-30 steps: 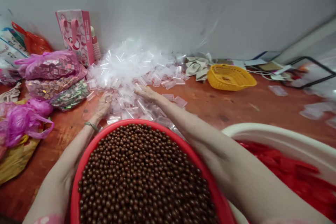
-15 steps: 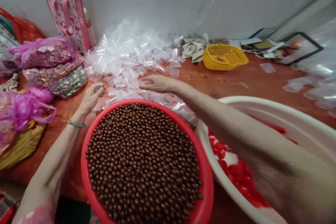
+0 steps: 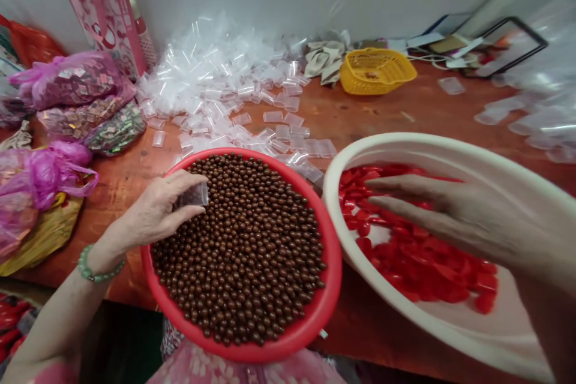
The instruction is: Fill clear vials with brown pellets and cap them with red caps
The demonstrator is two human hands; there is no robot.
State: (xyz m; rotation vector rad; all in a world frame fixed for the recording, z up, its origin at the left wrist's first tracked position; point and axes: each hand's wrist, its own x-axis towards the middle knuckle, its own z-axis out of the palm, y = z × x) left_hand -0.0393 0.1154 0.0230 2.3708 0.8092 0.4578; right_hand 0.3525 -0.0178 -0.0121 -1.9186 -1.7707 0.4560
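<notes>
The left hand reaches over the red basin's left rim, thumb and fingers pinched on a clear container above the brown balls. The right hand, fingers extended and slightly parted (nothing visible in them), hovers over red pieces in the white tub; half a second ago both hands were beyond the basin, near the clear pile.

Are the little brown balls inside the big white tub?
No, the brown balls are in the red bowl, and the white tub beside it has red pieces in it.
</notes>
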